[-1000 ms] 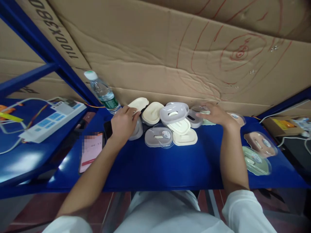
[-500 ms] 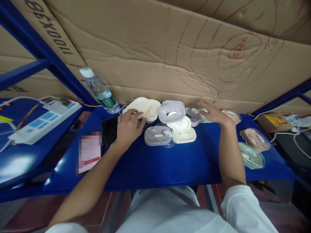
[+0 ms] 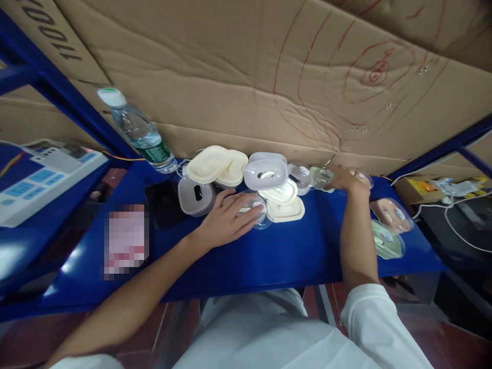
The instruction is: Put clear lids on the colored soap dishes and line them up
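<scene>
Blue covers the whole table (image 3: pixel 307 256), and across its back half I count four cream pieces: two overlapping near the back (image 3: pixel 207 165) and two more, one partly over the other, in the middle (image 3: pixel 287 210). The left hand (image 3: pixel 230 219) lies over one grey lidded dish (image 3: pixel 260 206) at the front of the cluster, its fingers spread and loosely bent; I see no firm hold on it. Just beside that hand, to its left, sits one slotted grey dish (image 3: pixel 188 197). Behind, two pale grey oval shapes (image 3: pixel 249 174) are stacked, with one more grey covered dish (image 3: pixel 294 174) to their right. The right hand (image 3: pixel 342 178) is at the back, between one green covered dish (image 3: pixel 322 178) and one pink covered dish (image 3: pixel 367 179); its fingers are partly hidden, so I can't tell how far they are open or whether they hold anything. Near the right end lie two others, one pink dish (image 3: pixel 392 215) and one green dish (image 3: pixel 386 243), edges overlapping. On the left there are one water bottle (image 3: pixel 140 136) and two phones (image 3: pixel 165 202), one dark, one with its screen blurred out.
</scene>
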Demonstrator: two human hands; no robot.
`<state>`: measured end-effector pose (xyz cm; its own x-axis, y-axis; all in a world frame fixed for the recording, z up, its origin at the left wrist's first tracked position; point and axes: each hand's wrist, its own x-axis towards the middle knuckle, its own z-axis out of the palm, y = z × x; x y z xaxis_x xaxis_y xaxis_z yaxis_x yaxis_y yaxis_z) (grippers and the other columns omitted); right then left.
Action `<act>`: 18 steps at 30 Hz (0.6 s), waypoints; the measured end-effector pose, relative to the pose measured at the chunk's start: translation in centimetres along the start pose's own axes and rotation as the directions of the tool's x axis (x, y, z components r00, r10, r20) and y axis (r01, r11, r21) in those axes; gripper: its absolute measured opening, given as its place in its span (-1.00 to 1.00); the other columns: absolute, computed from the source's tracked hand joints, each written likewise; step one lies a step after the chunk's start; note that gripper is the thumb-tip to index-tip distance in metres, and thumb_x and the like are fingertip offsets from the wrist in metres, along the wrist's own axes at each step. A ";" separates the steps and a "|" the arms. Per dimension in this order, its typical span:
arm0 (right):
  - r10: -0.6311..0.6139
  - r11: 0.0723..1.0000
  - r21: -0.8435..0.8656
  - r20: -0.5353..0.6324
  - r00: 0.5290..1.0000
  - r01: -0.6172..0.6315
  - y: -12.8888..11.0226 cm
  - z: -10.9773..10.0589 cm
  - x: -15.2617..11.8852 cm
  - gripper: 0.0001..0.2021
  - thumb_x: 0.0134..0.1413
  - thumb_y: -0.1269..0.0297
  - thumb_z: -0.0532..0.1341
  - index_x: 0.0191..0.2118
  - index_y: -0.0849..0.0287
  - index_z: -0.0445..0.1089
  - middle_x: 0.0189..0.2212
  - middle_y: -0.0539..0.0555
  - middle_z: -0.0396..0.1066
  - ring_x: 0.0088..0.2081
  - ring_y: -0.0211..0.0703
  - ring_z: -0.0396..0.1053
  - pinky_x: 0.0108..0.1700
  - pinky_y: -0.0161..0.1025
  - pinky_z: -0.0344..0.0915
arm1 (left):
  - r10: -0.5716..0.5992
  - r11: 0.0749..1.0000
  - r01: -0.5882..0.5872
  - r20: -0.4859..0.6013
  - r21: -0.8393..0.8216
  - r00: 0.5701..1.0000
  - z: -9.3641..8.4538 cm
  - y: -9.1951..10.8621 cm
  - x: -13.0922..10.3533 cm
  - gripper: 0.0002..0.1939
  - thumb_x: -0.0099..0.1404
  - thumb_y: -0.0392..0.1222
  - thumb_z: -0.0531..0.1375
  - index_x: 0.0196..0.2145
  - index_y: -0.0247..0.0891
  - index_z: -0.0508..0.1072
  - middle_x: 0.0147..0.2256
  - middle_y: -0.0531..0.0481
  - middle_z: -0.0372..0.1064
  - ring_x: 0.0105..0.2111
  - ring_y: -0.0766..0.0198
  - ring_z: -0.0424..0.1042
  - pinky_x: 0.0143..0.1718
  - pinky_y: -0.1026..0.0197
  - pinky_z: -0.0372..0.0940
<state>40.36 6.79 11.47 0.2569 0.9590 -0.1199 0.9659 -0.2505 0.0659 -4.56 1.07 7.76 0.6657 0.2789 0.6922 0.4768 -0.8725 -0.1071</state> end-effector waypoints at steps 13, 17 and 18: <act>0.238 0.966 0.077 0.096 0.967 -0.245 -0.3 2.4 -9.7 -0.11 0.12 -0.18 0.39 0.39 0.26 0.14 0.31 0.51 0.34 0.31 0.43 0.43 0.26 0.19 0.38 | 0.051 0.972 -0.041 0.039 -0.231 0.998 0.0 0.5 -0.6 -0.81 0.47 -0.28 0.26 -0.05 -0.08 0.64 0.03 -0.08 0.63 0.00 0.08 0.59 0.15 -0.03 0.40; 0.279 0.950 0.140 0.027 0.960 -0.280 -0.9 3.9 -14.1 -0.22 0.16 -0.19 0.35 0.32 0.18 0.17 0.25 0.48 0.38 0.28 0.48 0.44 0.25 0.26 0.39 | 0.106 0.973 -0.104 -0.001 -0.205 0.994 0.1 1.4 -0.2 -0.84 0.50 -0.28 0.22 -0.12 -0.14 0.63 -0.02 -0.09 0.63 -0.05 0.11 0.58 0.05 0.04 0.42; 0.274 0.950 0.155 0.012 0.962 -0.273 -1.0 4.4 -15.4 -0.25 0.18 -0.19 0.34 0.31 0.14 0.17 0.25 0.46 0.38 0.30 0.46 0.43 0.26 0.24 0.39 | 0.122 0.972 -0.120 -0.004 -0.204 0.993 0.2 1.7 -0.2 -0.84 0.51 -0.27 0.22 -0.11 -0.15 0.63 -0.03 -0.09 0.62 -0.06 0.11 0.58 0.03 0.05 0.42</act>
<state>35.55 -8.28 8.93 0.5123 0.8518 -0.1089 0.8522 -0.5200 -0.0582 -3.76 -0.38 7.35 0.7169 0.1688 0.6764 0.2660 -0.9631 -0.0417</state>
